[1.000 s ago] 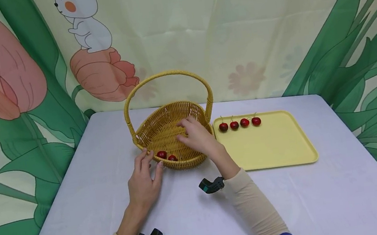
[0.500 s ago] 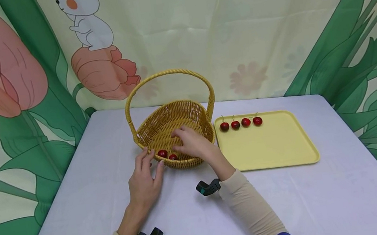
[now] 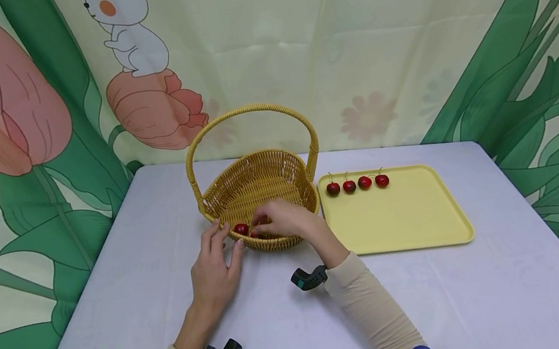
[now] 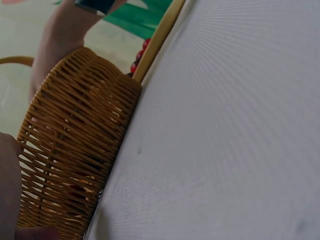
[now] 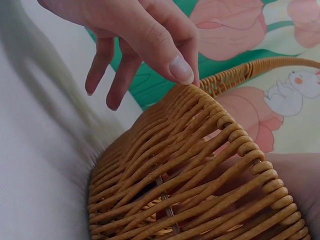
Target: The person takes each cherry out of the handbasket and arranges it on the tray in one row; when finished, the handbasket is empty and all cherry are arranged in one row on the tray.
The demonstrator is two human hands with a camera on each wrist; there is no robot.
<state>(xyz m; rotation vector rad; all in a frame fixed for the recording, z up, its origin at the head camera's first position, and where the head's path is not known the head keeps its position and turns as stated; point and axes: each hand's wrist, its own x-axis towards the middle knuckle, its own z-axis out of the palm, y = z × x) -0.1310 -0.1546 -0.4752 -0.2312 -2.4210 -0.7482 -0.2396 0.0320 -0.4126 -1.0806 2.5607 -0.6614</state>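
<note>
A wicker basket [image 3: 255,192] with an arched handle stands on the table. My left hand [image 3: 214,271] rests on its near left rim, thumb and fingertips touching the edge; in the right wrist view, the left thumb [image 5: 181,69] lies on the rim while other fingers hang loosely. My right hand [image 3: 285,219] reaches down inside the basket, its thumb and fingertips closed around a cherry that they mostly cover. Just left of those fingertips lies another dark red cherry [image 3: 241,229]. The weave largely hides the right hand in both wrist views.
Right of the basket, a yellow tray [image 3: 396,212] lies close to its side. Several cherries [image 3: 349,186] with stems form a row along the tray's back left edge. A white cloth [image 3: 407,299] covers the table, and a printed curtain [image 3: 263,53] hangs behind.
My right hand has moved down and left inside the basket, from its middle to the cherries at the near side, and its fingers have closed in on one. The left hand stays at the rim.
</note>
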